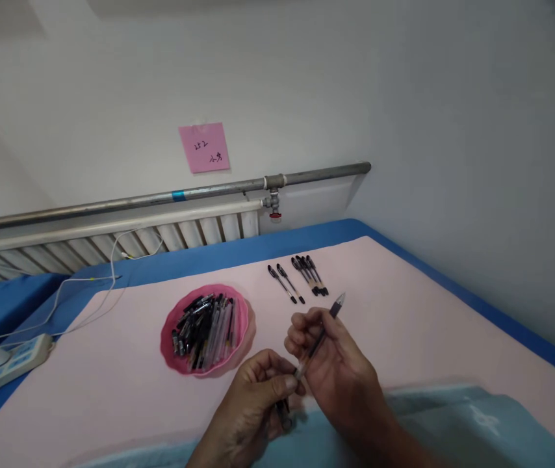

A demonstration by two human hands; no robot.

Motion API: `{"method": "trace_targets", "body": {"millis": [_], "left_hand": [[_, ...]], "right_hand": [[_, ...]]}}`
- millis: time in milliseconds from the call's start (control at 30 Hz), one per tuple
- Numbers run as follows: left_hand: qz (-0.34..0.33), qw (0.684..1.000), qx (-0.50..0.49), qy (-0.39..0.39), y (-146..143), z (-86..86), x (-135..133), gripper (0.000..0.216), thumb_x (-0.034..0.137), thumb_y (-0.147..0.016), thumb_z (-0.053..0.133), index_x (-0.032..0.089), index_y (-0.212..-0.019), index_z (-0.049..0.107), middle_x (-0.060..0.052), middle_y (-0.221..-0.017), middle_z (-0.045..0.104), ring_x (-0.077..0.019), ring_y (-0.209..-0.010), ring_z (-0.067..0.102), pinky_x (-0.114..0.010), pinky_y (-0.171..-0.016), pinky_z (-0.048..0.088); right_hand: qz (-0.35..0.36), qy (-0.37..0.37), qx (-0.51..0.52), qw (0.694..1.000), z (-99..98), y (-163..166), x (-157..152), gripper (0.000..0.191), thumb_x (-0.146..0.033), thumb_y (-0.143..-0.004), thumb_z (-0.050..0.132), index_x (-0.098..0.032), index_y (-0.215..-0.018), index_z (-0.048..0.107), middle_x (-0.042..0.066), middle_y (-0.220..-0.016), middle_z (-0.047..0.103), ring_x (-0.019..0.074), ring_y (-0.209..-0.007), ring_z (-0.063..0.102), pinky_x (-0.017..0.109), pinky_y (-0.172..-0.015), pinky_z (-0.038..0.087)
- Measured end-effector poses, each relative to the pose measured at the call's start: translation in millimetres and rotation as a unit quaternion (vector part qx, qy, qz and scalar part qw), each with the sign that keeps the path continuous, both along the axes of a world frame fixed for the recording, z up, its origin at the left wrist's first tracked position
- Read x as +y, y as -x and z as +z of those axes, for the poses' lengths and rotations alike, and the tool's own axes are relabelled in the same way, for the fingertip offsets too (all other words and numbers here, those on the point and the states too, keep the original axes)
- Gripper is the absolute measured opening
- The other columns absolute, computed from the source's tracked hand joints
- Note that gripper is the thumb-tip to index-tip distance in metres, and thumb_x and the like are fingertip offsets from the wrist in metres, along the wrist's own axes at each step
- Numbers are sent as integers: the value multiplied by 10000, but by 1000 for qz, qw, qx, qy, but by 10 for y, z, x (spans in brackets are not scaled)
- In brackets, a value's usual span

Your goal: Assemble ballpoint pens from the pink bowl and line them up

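the right hand is grasping a pen along its dark grip, and the left hand is pinching the lower end between thumb and fingers. the pen is slanting between the two hands, its clear pointed tip rising above the right fingers toward the far right. a dark piece is showing beneath the left thumb; its exact kind is staying unclear. the pink basket, crowded with pen parts, is sitting ahead and left of both hands. beyond the hands, capped pens are lying in two groups on the pale pink tabletop.
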State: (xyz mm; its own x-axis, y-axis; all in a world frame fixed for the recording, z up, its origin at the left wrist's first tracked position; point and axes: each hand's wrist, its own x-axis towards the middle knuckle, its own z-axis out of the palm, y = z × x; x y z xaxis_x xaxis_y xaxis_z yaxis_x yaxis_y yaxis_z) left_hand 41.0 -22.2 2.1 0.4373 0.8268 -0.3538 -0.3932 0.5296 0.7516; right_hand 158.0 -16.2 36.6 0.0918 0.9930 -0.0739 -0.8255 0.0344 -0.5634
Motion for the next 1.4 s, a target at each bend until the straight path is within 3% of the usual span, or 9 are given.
{"method": "trace_targets", "body": {"millis": [233,433,567,667,733,900,1167,1267,1400], "left_hand": [[4,999,-42,11,1,-47,-11,171,167,-641,715,151,-712,560,-9,-620,663,-21,-314,438,-128,-309,232],[-2,999,-53,10,-4,-31,-19,194,177,-617,733,150,-700,560,-14,-620,666,-25,-308,431,-134,-298,243],[5,999,-32,2,18,-13,14,211,217,-619,735,151,-699,552,-11,-619,661,-29,-294,417,-136,-271,207],[23,1000,-7,-5,66,-5,39,210,232,-629,731,150,-700,551,2,-608,650,-19,-300,397,-134,-277,211],[32,999,5,-11,94,-4,48,210,236,-632,730,144,-692,551,9,-599,643,-8,-301,381,-132,-290,222],[21,1000,10,-12,117,-29,56,204,242,-641,720,139,-699,554,5,-603,643,-5,-293,374,-138,-291,202],[27,1000,-3,-6,161,-20,100,221,251,-625,727,137,-685,548,24,-573,604,-5,-298,363,-138,-291,187],[29,999,4,-14,164,-4,106,218,253,-630,722,141,-691,545,28,-568,602,-4,-295,353,-140,-292,191],[32,999,16,-29,153,4,99,224,254,-622,724,143,-678,538,18,-576,615,-10,-295,367,-145,-291,198]], "right_hand": [[7,23,62,998,5,-39,39,149,-308,-792,584,-188,-703,595,-11,-695,550,98,-585,478,224,-558,419],[14,17,57,998,-17,-24,25,157,-323,-804,575,-194,-716,591,-13,-691,543,99,-574,474,227,-551,410],[0,-20,-84,996,-70,-62,9,196,-361,-835,537,-200,-748,610,2,-742,579,126,-645,508,267,-633,421],[-10,-16,-277,961,-115,-158,42,241,-382,-844,533,-184,-746,628,7,-748,582,133,-685,510,264,-658,413],[6,4,-352,936,-130,-225,73,276,-407,-833,546,-171,-710,617,-2,-690,568,115,-610,487,245,-573,395],[78,6,-358,930,-92,-316,107,306,-442,-818,543,-161,-705,581,-19,-545,537,101,-468,470,226,-428,351],[148,-56,-352,922,-35,-395,118,178,-320,-787,596,-148,-827,618,11,-684,602,129,-594,576,272,-572,450],[148,-49,-376,914,-31,-378,114,184,-321,-761,608,-156,-843,604,-9,-624,594,118,-534,557,253,-509,431],[107,-2,-440,892,-30,-348,111,212,-369,-744,631,-173,-723,553,-61,-517,517,55,-378,412,204,-376,306]]}}
